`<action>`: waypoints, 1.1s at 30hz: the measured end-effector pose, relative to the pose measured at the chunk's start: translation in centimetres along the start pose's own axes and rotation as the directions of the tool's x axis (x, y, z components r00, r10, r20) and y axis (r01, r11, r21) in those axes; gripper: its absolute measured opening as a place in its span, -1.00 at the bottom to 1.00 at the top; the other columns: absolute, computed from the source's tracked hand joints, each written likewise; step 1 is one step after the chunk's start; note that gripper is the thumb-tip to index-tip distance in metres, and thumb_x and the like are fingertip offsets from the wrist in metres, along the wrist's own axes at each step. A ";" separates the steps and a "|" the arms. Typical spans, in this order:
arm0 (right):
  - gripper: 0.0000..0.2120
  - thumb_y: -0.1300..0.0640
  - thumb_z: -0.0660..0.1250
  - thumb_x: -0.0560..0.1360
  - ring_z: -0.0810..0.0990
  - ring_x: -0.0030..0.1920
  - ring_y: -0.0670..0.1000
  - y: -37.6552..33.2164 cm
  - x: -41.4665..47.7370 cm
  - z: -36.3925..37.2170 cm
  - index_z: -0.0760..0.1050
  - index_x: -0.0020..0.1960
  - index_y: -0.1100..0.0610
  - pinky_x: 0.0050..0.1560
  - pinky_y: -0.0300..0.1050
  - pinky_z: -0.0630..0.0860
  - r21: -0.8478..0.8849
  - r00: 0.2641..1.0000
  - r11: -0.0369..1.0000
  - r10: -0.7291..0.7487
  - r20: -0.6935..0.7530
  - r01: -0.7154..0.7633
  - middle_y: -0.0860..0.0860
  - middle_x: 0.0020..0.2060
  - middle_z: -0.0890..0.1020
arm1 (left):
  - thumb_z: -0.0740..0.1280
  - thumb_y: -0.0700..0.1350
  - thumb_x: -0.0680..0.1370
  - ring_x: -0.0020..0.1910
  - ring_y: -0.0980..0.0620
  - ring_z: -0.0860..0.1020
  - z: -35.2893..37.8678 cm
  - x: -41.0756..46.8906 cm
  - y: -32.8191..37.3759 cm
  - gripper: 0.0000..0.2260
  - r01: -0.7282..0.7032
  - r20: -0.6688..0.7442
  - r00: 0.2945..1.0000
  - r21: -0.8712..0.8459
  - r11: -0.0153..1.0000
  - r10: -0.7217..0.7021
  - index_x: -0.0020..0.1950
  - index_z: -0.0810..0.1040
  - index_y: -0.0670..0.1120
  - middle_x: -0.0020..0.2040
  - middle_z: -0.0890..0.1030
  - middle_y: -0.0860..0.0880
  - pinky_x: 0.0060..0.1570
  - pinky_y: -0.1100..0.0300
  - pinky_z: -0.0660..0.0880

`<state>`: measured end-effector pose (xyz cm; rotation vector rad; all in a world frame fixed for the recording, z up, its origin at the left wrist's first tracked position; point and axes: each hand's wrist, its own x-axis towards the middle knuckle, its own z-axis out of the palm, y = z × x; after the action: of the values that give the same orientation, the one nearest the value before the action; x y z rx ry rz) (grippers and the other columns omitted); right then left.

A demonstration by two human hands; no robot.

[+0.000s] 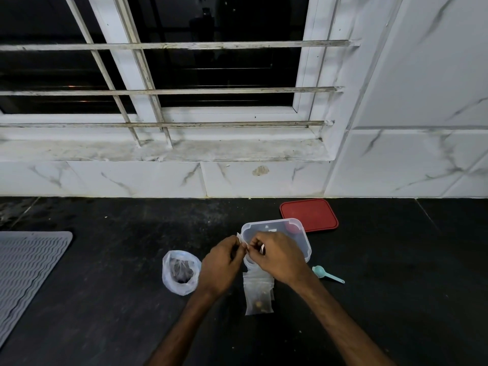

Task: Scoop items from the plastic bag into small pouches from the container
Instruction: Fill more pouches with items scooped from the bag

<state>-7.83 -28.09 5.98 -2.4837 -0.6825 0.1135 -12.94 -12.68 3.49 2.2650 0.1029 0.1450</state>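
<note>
Both hands, left hand [220, 262] and right hand [277, 256], pinching one pouch [242, 240], one plastic bag [181, 272], one scoop [327, 273]

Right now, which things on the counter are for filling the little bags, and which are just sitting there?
For the job: plastic bag, clear container, small pouch held by left hand and right hand, filled pouches, blue scoop.

Just sitting: red lid, grey mat.

The near corner of the container [277, 233] is covered by the right hand [277, 256]. The contents of the plastic bag [181, 272] are too dark to be identified. The grey mat [26, 270] is cut off by the left edge.
</note>
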 end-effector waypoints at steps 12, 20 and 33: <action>-0.82 -0.06 0.36 0.50 0.62 -0.11 -0.12 0.6 0.8 -0.6 0.54 0.05 -0.01 -0.08 -0.16 0.59 -0.127 0.993 0.987 0.091 -0.081 -0.101 -0.12 -0.08 0.67 | 0.23 -0.02 0.61 -0.39 0.13 0.48 0.3 0.1 0.4 -0.77 0.063 0.014 0.998 0.054 0.997 -0.064 -0.24 0.44 -0.02 -0.34 0.52 0.03 -0.34 0.13 0.40; -0.73 0.14 0.42 0.44 0.51 -0.22 -0.12 0.5 1.4 -1.9 0.34 -0.03 -0.04 -0.35 -0.36 0.29 -0.101 0.986 0.985 0.126 -0.112 -0.137 -0.16 -0.16 0.51 | 0.29 0.02 0.56 -0.39 0.18 0.44 -0.7 0.1 1.5 -0.74 0.017 0.045 0.999 0.220 0.975 -0.028 -0.32 0.37 0.06 -0.30 0.44 0.10 -0.37 0.25 0.27; -0.67 -0.06 0.27 0.56 0.35 0.36 0.12 -2.5 0.8 -2.0 0.51 0.27 0.03 0.31 0.16 0.29 -0.596 0.985 0.803 0.099 0.143 0.006 0.05 0.33 0.47 | 0.18 0.13 0.48 0.13 0.19 0.50 0.4 0.3 0.2 -0.66 -0.129 0.022 0.991 -0.007 0.992 0.129 -0.20 0.59 -0.09 0.19 0.47 0.07 -0.01 0.31 0.53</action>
<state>-7.76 -26.90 9.02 -3.1291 -0.8250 0.1453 -12.63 -13.03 3.39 2.2675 -0.0564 0.1875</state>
